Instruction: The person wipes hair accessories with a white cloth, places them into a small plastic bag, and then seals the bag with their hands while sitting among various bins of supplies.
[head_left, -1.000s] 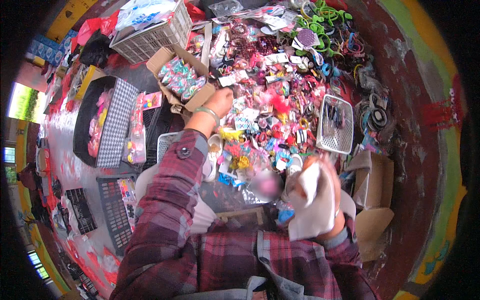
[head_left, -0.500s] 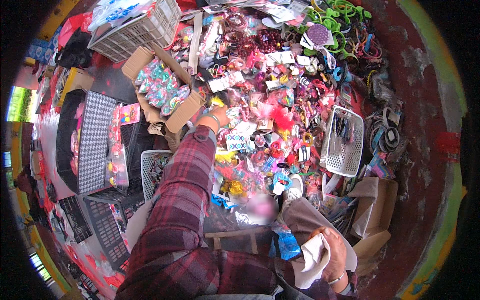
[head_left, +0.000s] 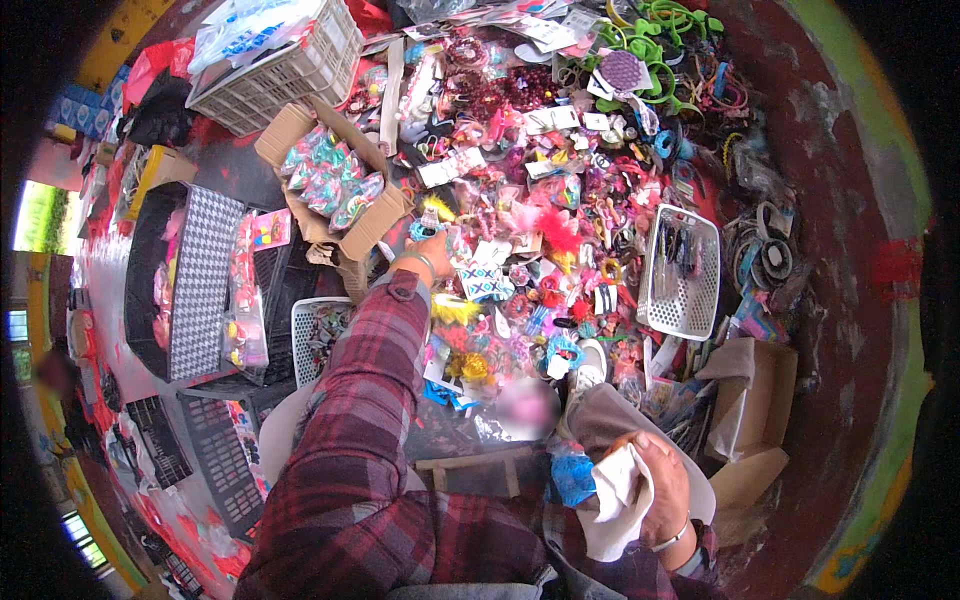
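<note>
My left hand (head_left: 430, 254), with a bracelet at the wrist, reaches out over a large pile of hair accessories. Its fingers are closed at a small light-blue item (head_left: 424, 231), whose kind I cannot make out. A yellow fluffy piece (head_left: 438, 208) lies just beyond the fingertips. Close by on the right are white cards with blue markings (head_left: 484, 283), and a yellow feathery piece (head_left: 455, 309) lies nearer me. At the lower right, above my leg, my right hand (head_left: 666, 492) grips a crumpled white cloth (head_left: 618, 498). A blue plastic packet (head_left: 572, 479) sits beside that cloth.
An open carton (head_left: 375, 232) of wrapped teal pieces stands left of the pile, below a grey crate (head_left: 290, 85). A white basket (head_left: 712, 285) and an open cardboard box (head_left: 770, 400) are at the right. Green headbands (head_left: 660, 75) lie far right.
My left hand has drawn back slightly toward me, and the light-blue item now shows at its fingers. The white cloth in my right hand has shifted a little. The whole view has moved slightly.
</note>
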